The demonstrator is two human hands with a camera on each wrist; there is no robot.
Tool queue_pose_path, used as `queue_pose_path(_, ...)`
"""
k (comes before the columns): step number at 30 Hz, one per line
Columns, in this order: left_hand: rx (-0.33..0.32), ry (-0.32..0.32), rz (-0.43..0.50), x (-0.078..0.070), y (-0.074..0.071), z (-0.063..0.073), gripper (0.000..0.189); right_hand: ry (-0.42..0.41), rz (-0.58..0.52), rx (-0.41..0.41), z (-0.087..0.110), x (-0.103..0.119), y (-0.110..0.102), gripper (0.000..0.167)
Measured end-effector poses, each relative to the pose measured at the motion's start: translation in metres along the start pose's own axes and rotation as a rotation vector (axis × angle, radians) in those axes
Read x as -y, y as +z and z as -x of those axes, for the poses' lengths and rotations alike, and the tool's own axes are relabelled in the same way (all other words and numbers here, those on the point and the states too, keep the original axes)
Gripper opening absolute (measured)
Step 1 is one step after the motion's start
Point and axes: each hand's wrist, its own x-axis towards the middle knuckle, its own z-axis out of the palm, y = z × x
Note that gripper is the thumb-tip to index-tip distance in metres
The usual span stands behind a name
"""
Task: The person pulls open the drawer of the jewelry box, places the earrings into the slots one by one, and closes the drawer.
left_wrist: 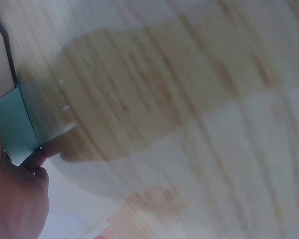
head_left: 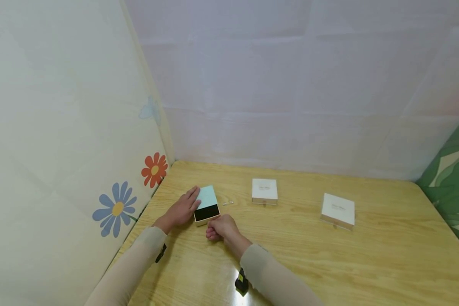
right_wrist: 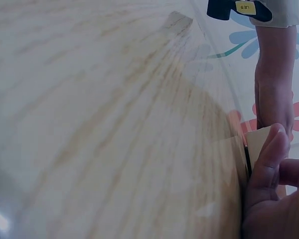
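A small drawer-style gift box with a pale turquoise sleeve (head_left: 207, 196) lies at the left of the table. Its drawer (head_left: 207, 213) is slid partway out toward me, and the inside is black. My left hand (head_left: 182, 208) holds the sleeve from its left side, fingers over the far left edge. At the drawer's front right corner, my right hand (head_left: 222, 228) has its fingers curled, with thumb and forefinger pinching the front edge. Its other fingertips are tucked under. Just right of the box lie small shiny pieces (head_left: 228, 203) that look like earrings.
A white box (head_left: 264, 189) with small lettering stands right of the turquoise one. Another white box (head_left: 338, 210) sits farther right. The wooden table (head_left: 290, 250) meets a pale cloth backdrop (head_left: 290, 127) behind and a flowered cloth (head_left: 80, 178) close on the left.
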Motion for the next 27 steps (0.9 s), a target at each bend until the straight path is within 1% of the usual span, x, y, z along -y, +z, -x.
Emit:
queue_pose_path(10,-0.035,0.037,0.009,-0.002,-0.006,0.002,0.062,-0.007,-0.01,0.007,0.004,0.0,-0.001,0.015)
queue_pose_path(15,-0.065,0.062,0.044,-0.002,-0.008,0.004,0.061,-0.007,-0.005,0.007,0.006,-0.002,-0.001,0.014)
queue_pose_path(21,-0.058,0.047,0.044,0.0,-0.009,0.003,0.061,-0.002,0.016,-0.001,0.009,-0.003,-0.002,0.013)
queue_pose_path(27,-0.061,0.052,0.06,0.0,-0.009,0.003,0.06,-0.004,0.018,0.002,0.012,-0.005,-0.002,0.013)
